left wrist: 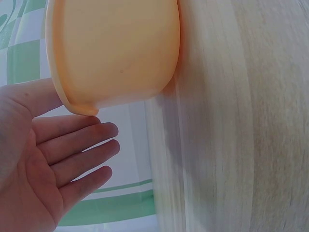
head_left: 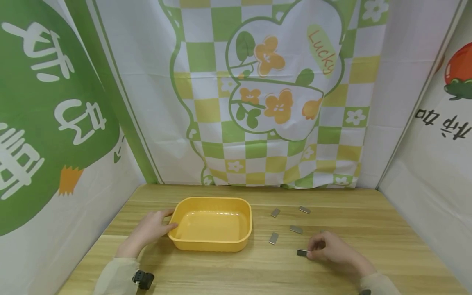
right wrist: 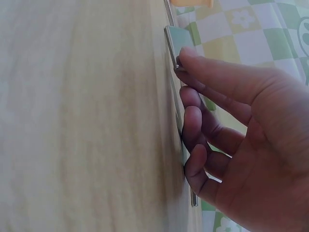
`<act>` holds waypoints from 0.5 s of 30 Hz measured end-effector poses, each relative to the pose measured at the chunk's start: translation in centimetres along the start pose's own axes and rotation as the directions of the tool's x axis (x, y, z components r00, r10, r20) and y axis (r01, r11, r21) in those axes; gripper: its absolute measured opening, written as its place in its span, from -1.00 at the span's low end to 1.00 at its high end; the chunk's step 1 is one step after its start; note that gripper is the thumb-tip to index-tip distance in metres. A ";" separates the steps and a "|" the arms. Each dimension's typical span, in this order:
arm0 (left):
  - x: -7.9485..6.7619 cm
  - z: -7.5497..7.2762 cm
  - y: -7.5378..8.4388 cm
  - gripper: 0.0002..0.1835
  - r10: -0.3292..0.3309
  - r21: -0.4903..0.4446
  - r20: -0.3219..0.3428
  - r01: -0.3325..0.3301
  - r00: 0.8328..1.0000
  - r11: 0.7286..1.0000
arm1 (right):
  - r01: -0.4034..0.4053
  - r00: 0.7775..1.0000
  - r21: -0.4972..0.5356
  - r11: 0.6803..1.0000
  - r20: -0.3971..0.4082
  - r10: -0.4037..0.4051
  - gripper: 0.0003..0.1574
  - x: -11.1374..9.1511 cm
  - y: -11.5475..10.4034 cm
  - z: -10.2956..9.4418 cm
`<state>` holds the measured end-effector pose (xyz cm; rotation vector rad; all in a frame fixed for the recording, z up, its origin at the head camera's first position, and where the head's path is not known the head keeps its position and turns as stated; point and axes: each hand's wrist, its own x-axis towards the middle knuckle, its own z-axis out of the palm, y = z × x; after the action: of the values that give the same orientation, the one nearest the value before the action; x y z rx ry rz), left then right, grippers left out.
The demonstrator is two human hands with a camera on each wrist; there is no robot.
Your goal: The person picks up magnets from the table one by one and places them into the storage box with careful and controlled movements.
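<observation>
A yellow plastic basin (head_left: 212,246) with rounded corners stands on the table, and its inside shows bare. My left hand (head_left: 153,225) holds its left end, the thumb over the rim and the other fingers outside; in the left wrist view those fingers extend nearly straight beside the basin wall (left wrist: 120,53). My right hand (head_left: 333,248) pinches one end of a small, flat, rectangular metal piece (head_left: 302,253) between thumb and forefinger. In the right wrist view this metal piece (right wrist: 179,39) is slightly tilted close to the tabletop, the remaining fingers curled below.
Several similar metal pieces lie scattered between basin and right hand, among them one metal piece (head_left: 273,238) near the basin and another metal piece (head_left: 304,209) farther back. Printed cloth (head_left: 280,164) hangs behind the wooden table (head_left: 221,272), with cloth walls at both sides.
</observation>
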<state>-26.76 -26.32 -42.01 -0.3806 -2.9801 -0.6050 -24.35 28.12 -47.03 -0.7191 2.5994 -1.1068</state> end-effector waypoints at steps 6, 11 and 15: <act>-0.1 0.0 0.0 -0.42 0.003 0.003 -0.010 -0.003 1.000 1.000 | -0.038 0.999 0.064 0.997 0.008 0.037 -0.83 0.1 -0.4 0.0; -0.1 0.0 0.0 -0.42 -0.001 0.002 -0.009 0.001 1.000 1.000 | -0.060 0.998 0.132 0.989 0.004 0.060 -0.79 0.2 -0.6 0.0; -0.1 -0.1 0.1 -0.43 -0.003 -0.001 -0.008 0.003 1.000 1.000 | -0.036 0.999 0.080 0.996 -0.021 0.038 -0.81 0.4 -0.9 -0.1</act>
<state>-26.65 -26.27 -41.91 -0.3733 -2.9730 -0.6070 -24.46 27.45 -46.29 -0.6427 2.5599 -1.2062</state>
